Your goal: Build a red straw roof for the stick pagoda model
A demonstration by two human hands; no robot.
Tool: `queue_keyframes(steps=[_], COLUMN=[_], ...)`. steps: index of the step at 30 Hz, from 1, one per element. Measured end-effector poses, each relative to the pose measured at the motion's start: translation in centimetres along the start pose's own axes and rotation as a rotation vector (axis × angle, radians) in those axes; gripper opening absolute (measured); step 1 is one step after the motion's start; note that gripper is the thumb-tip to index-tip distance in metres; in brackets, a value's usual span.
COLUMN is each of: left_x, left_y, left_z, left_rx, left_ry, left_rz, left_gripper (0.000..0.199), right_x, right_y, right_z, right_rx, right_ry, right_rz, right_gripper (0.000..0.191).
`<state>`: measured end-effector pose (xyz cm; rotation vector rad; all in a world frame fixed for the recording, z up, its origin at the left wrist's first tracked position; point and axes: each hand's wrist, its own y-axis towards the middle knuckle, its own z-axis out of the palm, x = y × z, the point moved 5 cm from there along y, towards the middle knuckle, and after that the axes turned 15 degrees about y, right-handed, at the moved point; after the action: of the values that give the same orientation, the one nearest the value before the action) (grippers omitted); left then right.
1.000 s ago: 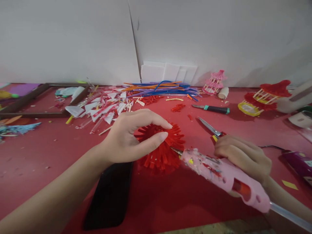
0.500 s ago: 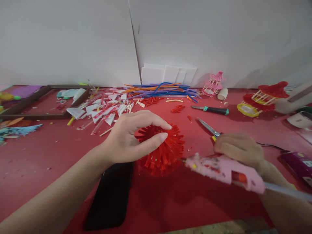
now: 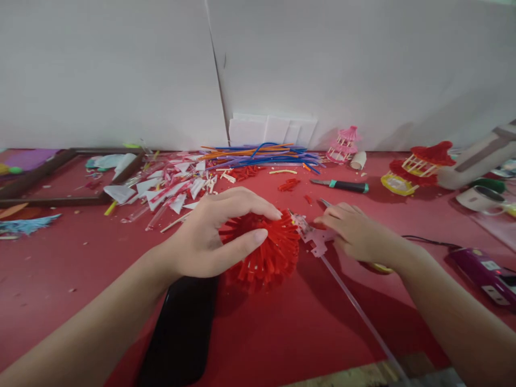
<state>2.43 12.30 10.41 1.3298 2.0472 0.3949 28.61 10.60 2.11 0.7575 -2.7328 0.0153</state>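
Note:
My left hand curves around a round piece of red fringed strips, thumb and forefinger on either side of its top. The other left fingers are mostly hidden. My right hand grips a pink hot glue gun, its front end at the right edge of the red piece. A long clear glue stick trails from the back of the gun toward the table's front edge. Beneath my right hand lie scissors; one blade tip and a yellow handle show.
A black phone lies by my left forearm. Behind are a utility knife, colored pipe cleaners, plastic and paper scraps, and a dark frame. Pink and red small towers stand right, near a purple power strip.
My right hand has swung the glue gun left and forward, turning it so its tip meets the red piece. My left hand stays around the red piece. The view has shifted slightly.

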Motion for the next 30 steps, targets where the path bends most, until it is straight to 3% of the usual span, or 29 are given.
queue_keyframes(steps=[5,9,13,19,26,30], left_x=[0.2,0.0,-0.2,-0.2,-0.1,0.0], left_y=[-0.1,0.0,0.1,0.0,-0.1,-0.2], left_z=[0.1,0.0,-0.1,-0.2,-0.1,0.0], left_rx=[-0.012,-0.023,-0.033,-0.025,0.007,0.015], left_ry=[0.016,0.029,0.024,-0.001,-0.003,-0.008], left_rz=[-0.024,-0.013,-0.005,-0.015,-0.036,-0.044], left_gripper=[0.026,0.026,0.023,0.021,0.022,0.023], right_x=[-1.8,-3.8,-4.8,-5.7,-6.0,-5.2], right_y=[5.5,11.3,14.7,15.3,14.2,14.2], right_z=[-2.2,-1.5,-0.3,0.6,0.2,-0.4], right_rx=[-0.121,-0.068,0.022,0.077,0.168,0.144], right_ry=[0.030,0.018,0.030,0.091,0.182,0.150], right_rz=[0.005,0.014,-0.013,0.004,0.062,0.071], right_gripper=[0.029,0.029,0.033,0.045,0.041,0.032])
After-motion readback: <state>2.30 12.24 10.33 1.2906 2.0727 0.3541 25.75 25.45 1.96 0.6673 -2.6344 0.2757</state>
